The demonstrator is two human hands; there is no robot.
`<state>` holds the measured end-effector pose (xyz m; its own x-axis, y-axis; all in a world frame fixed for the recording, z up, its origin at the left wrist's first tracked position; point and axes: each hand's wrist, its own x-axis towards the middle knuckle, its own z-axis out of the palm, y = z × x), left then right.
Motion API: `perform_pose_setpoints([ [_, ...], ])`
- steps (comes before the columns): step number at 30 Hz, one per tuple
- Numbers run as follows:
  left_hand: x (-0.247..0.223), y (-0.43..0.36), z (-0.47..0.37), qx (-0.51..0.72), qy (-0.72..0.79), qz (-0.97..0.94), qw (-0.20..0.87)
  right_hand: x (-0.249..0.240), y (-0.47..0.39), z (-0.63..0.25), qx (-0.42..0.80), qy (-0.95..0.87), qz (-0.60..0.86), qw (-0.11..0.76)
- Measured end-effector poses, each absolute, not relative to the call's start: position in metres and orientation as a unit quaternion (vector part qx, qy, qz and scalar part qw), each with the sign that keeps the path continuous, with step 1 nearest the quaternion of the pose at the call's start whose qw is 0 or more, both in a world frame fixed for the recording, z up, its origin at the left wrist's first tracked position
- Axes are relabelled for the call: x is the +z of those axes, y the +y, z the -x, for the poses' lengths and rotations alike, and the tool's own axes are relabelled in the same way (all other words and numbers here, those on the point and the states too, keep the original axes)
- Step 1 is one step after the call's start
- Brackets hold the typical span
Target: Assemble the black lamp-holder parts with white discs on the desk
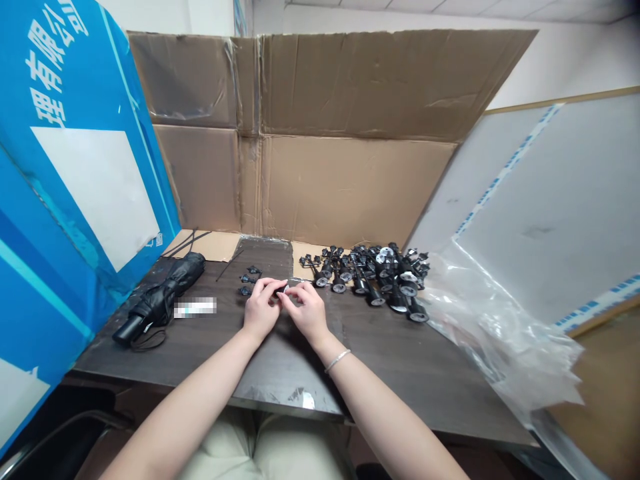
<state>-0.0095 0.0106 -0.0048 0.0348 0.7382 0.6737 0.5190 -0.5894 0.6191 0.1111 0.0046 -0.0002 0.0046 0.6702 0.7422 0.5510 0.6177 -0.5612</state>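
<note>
My left hand and my right hand meet above the middle of the dark table. Their fingertips pinch a small black piece with a pale part between them; most of it is hidden by the fingers. Just beyond my left hand lie several small black lantern-shaped pieces. To the right of my right hand is a heap of black miniature lamp posts, with round bases that show pale undersides. A bracelet is on my right wrist.
A folded black umbrella lies on the left of the table. Thin black rods lie behind it. Cardboard stands along the back, a blue panel on the left. Clear plastic bags hang over the right edge.
</note>
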Motion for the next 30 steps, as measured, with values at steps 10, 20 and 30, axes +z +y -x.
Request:
perform_pose_setpoints([
  [10,-0.005,0.012,0.012,0.550,0.425,-0.710,0.111,0.001,0.008,-0.117,-0.068,-0.746,0.395,0.531],
  [20,-0.003,0.011,0.009,0.565,0.406,-0.693,0.188,0.004,0.010,-0.126,0.072,-0.700,0.424,0.570],
  [30,-0.006,0.013,0.012,0.515,0.364,-0.760,0.156,0.001,0.014,-0.126,0.332,-0.657,0.437,0.516],
])
